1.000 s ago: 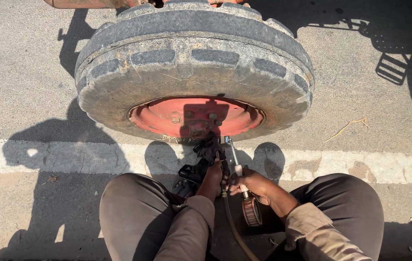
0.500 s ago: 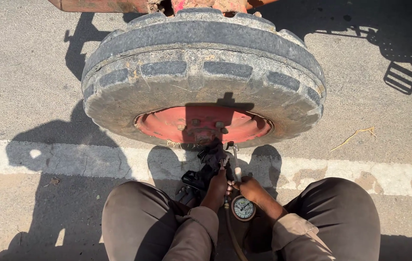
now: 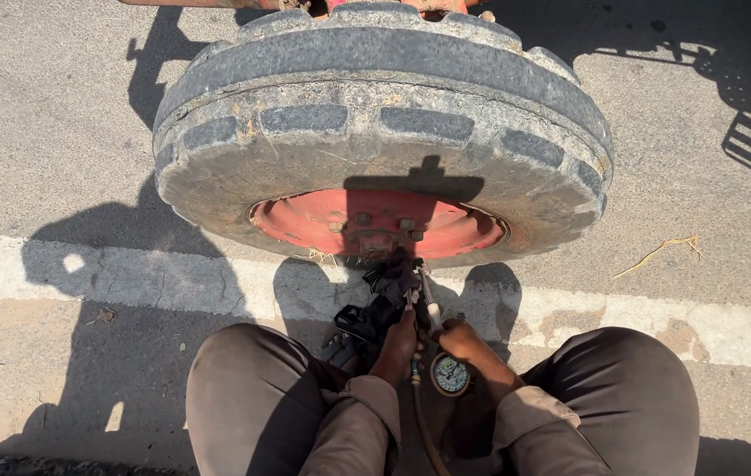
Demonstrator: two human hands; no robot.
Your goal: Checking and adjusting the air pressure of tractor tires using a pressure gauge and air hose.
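- The person is crouching on the road, knees wide apart, and both hands are meeting low in the middle, right in front of the big tyre (image 3: 375, 115)
- The left hand (image 3: 399, 339) is reaching forward and a little up, and its grip is clenching around the black part of the air tool (image 3: 384, 295)
- The right hand (image 3: 462, 342) is sitting just beside the left one, touching or nearly touching it, and its grip is wrapping the tool near the thin silver stem (image 3: 428, 300)
- The round gauge (image 3: 450, 375) is hanging just under the right hand, with its white face turning up to the camera
- A hose (image 3: 424, 432) is running down from the gauge, between the two arms, toward the person's body
- The tool's long line is pointing away from the person, straight at the bottom of the red wheel rim (image 3: 375, 225)
- The tip of the tool is lying right at the lower edge of the rim, but the shadow there is hiding whether it is touching
- The left hand is a bit nearer to the rim than the right hand
- Both wrists are bending down, and both arms are coming in over the thighs
- A white painted line (image 3: 129, 278) is crossing the road (image 3: 58, 132) under the hands
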